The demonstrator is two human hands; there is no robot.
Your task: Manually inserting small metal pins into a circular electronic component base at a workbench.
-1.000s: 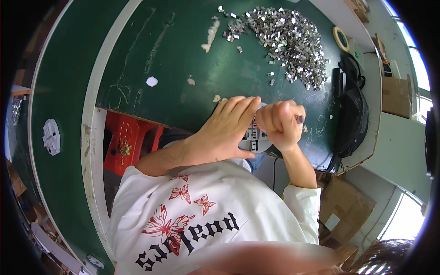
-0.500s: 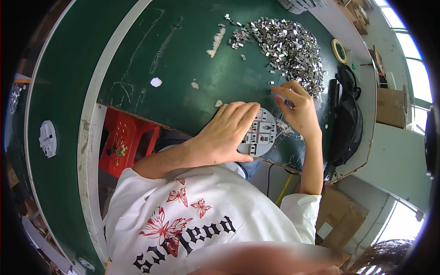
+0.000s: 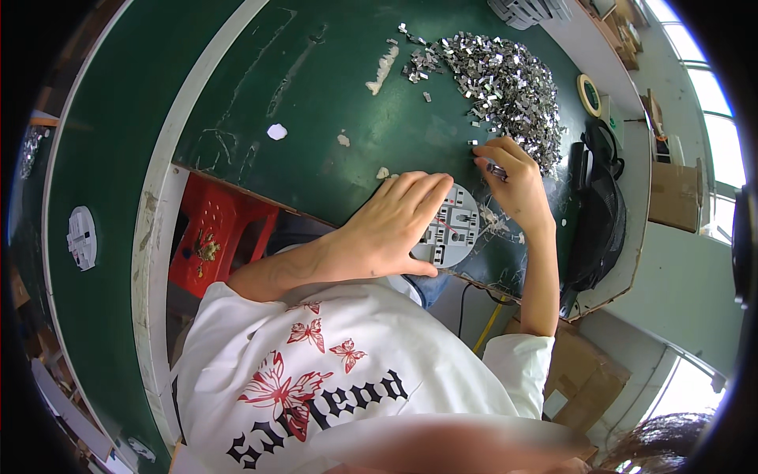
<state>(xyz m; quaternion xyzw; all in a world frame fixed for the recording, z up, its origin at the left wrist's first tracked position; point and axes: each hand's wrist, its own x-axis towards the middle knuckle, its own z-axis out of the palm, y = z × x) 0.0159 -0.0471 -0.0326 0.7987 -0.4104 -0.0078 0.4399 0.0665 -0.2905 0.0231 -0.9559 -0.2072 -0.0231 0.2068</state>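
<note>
My left hand (image 3: pixel 391 229) lies over the left part of a round grey plastic base (image 3: pixel 456 251), fingers across its far side and thumb at its near edge, gripping it. The base has small compartments with black and metal parts and a thin red wire; my palm hides its left side. Just right of and beyond it, my right hand (image 3: pixel 517 186) is closed, with small shiny metal clips (image 3: pixel 497 171) between its curled fingers. One loose metal clip (image 3: pixel 474 143) lies on the green table beside those fingertips. Behind them spreads a big pile of metal clips (image 3: pixel 509 83).
A roll of tape (image 3: pixel 588 95) and a black bag (image 3: pixel 598 229) lie along the right side. Grey plastic parts (image 3: pixel 525 11) are stacked at the far edge. A red stool (image 3: pixel 217 237) stands below the table at left. White scraps (image 3: pixel 276 131) dot the green tabletop.
The fingers of my right hand have closed in further, and metal clips show more plainly in them. My left hand stays on the base. The whole view has shifted slightly.
</note>
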